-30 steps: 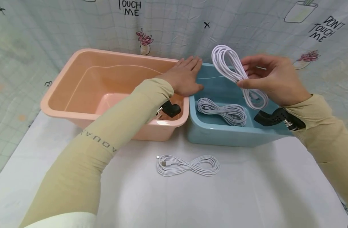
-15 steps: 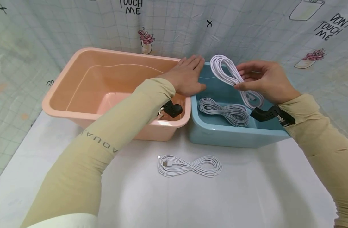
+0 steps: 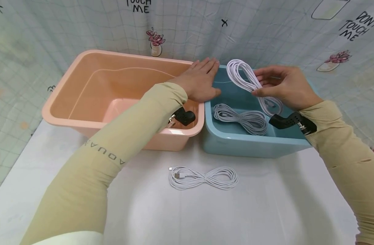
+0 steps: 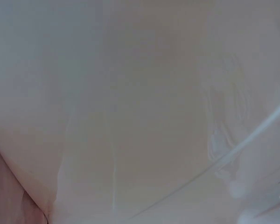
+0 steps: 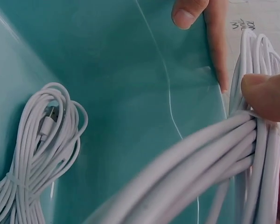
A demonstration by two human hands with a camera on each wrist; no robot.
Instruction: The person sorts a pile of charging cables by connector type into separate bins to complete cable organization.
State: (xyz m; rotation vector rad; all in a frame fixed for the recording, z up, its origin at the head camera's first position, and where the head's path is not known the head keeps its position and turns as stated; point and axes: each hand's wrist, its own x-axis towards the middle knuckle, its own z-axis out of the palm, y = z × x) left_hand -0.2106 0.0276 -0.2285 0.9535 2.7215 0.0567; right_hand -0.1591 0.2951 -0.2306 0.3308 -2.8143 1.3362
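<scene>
My right hand (image 3: pixel 286 86) pinches a coiled white USB cable (image 3: pixel 245 80) at its tied middle, holding it over the blue bin (image 3: pixel 236 136). In the right wrist view the thumb (image 5: pixel 268 95) presses on the bundle. A second coiled cable (image 3: pixel 240 119) lies on the bin's floor, its plug showing in the right wrist view. My left hand (image 3: pixel 199 81) rests palm down with straight fingers across the adjoining rims of the pink bin (image 3: pixel 113 126) and the blue bin. A third coiled white cable (image 3: pixel 203 178) lies on the table in front of the bins.
Both bins stand side by side on a white-covered table (image 3: pixel 223 217). Behind them hangs a printed curtain (image 3: pixel 187 30) close to their back rims. The left wrist view shows a blurred, pale smooth surface.
My right hand has lowered slightly and shifted left with the cable over the blue bin, then stayed nearly still. The left hand keeps its place on the rims.
</scene>
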